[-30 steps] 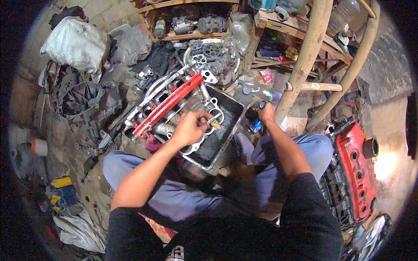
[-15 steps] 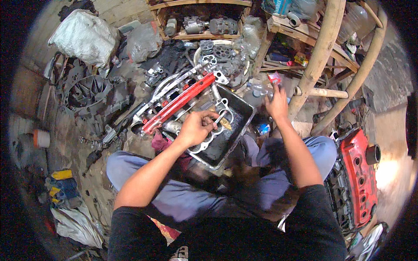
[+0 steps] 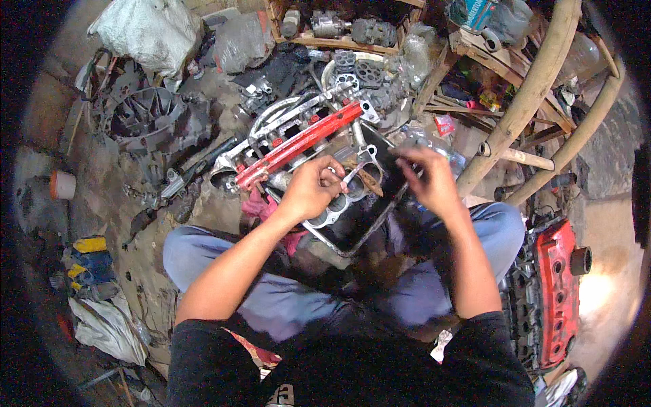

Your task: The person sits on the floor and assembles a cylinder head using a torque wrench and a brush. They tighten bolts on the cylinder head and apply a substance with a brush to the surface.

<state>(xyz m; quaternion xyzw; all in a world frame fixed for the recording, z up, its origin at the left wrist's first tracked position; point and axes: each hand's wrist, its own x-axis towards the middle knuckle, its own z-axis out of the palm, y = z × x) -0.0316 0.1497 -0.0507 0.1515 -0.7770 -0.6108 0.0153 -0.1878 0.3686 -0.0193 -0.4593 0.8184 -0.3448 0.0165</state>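
A small brush (image 3: pixel 370 181), or a tool much like one, with a pale handle and a brown tip, is over the black tray (image 3: pixel 364 222). The left hand (image 3: pixel 317 188) pinches its handle between thumb and fingers, with the tip pointing across the tray. Just under it, a metal part (image 3: pixel 331 217) with round openings lies partly over the tray's left side. The right hand (image 3: pixel 430 178) is at the tray's right edge, blurred, its fingers spread and nothing seen in them.

The step in hand looks to be brush work on the metal part. As a judgement, the next move calls for a firm pinch and a tip aimed at the rings, with the right hand free to steady the part.

A red bar (image 3: pixel 298 146) runs along the tray's upper left, and a pink cloth (image 3: pixel 256 205) lies by its left side. Beyond the tray's upper right is a red packet (image 3: pixel 444 125); well to its right, a red engine cover (image 3: pixel 557 295).
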